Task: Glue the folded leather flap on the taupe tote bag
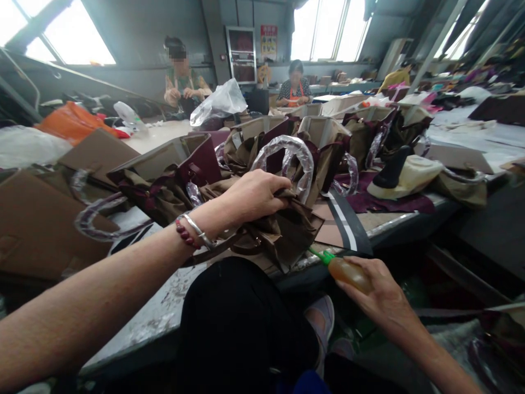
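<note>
Gripping brown bag [292, 234] with left fingers [282, 183], right fingers [374, 267] round amber bottle [350, 274], cluttered bench [166, 298], bright windows [328, 30]

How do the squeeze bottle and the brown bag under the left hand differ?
The squeeze bottle is rounded, amber and translucent; the brown bag is creased and opaque. The bottle is smaller than the bag. The right hand grips the bottle; the left hand touches the bag.

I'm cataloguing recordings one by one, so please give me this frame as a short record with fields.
Left hand: on a brown bag, grip partly hidden
Right hand: holding an amber squeeze bottle
Nozzle: green, pointing toward the bag's lower edge
Around: more bags, plastic-wrapped handles
Background: person in orange apron; others farther off
</note>
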The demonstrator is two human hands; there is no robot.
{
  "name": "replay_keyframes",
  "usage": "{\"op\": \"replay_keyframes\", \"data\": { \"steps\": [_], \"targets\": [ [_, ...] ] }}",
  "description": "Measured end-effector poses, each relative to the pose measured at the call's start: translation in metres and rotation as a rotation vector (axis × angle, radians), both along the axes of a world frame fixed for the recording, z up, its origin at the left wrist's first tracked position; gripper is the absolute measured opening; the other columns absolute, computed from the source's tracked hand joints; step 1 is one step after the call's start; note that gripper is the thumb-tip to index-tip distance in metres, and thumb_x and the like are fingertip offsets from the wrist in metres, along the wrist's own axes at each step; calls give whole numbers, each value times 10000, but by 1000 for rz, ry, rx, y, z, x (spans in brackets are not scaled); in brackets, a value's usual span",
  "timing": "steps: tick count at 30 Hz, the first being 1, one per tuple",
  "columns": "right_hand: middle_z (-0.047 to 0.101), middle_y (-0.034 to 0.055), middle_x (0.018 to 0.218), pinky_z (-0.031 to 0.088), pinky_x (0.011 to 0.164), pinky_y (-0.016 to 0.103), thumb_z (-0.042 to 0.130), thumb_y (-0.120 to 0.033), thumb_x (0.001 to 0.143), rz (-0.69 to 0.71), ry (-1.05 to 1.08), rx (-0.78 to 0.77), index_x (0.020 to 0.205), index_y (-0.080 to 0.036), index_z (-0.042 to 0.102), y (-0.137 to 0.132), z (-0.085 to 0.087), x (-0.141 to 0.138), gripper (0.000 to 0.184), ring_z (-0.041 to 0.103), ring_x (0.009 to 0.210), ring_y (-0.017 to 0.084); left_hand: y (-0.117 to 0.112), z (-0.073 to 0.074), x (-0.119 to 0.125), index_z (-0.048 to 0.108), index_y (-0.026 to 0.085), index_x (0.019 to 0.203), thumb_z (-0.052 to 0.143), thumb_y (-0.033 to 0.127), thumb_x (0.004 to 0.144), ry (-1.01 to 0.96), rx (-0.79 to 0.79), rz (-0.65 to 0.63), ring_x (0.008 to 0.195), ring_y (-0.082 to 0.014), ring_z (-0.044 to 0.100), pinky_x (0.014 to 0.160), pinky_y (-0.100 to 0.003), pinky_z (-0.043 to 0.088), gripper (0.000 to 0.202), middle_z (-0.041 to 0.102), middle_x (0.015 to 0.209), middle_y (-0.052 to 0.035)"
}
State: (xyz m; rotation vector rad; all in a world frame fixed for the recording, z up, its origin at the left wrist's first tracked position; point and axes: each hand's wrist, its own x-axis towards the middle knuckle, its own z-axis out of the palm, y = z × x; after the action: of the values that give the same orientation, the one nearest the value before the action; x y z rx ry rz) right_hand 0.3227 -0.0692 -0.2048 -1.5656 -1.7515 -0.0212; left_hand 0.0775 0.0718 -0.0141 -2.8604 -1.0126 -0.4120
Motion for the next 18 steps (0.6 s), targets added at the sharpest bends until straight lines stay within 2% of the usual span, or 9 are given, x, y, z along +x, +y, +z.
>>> {"op": "replay_keyframes", "data": {
  "steps": [4, 9, 14, 18],
  "targets": [
    [520, 77, 949, 499, 776, 371, 569, -383, 813, -21, -5, 13, 1093, -208, 537, 0, -1, -4, 332, 571, 860, 223, -3, 2, 2, 676, 175, 869, 608, 229, 761, -3, -51, 24, 539, -122, 518, 571, -247, 360, 138, 571, 583, 5],
    [516, 68, 956, 504, 759, 344, 576, -352, 829, 60, 10, -49, 1130, -219, 513, -5, -3, -12, 335, 571, 848, 199, -4, 2, 3, 677, 185, 839, 612, 213, 739, -31, -67, 23, 523, -105, 485, 571, -243, 358, 123, 536, 544, 25],
    [503, 85, 970, 502, 774, 380, 555, -375, 844, 17, -54, 19, 1132, -197, 516, -4, -6, -4, 340, 552, 874, 222, -6, 3, 1, 678, 182, 817, 600, 191, 726, -48, -69, 27, 511, -93, 453, 578, -242, 352, 120, 501, 517, 33],
    [499, 80, 964, 513, 759, 355, 548, -361, 857, 96, -78, -12, 1157, -200, 495, -9, -8, -8, 345, 558, 862, 208, -8, 3, -1, 675, 182, 814, 595, 195, 729, -35, -80, 30, 506, -90, 436, 567, -242, 338, 117, 501, 525, 35]
  ]
}}
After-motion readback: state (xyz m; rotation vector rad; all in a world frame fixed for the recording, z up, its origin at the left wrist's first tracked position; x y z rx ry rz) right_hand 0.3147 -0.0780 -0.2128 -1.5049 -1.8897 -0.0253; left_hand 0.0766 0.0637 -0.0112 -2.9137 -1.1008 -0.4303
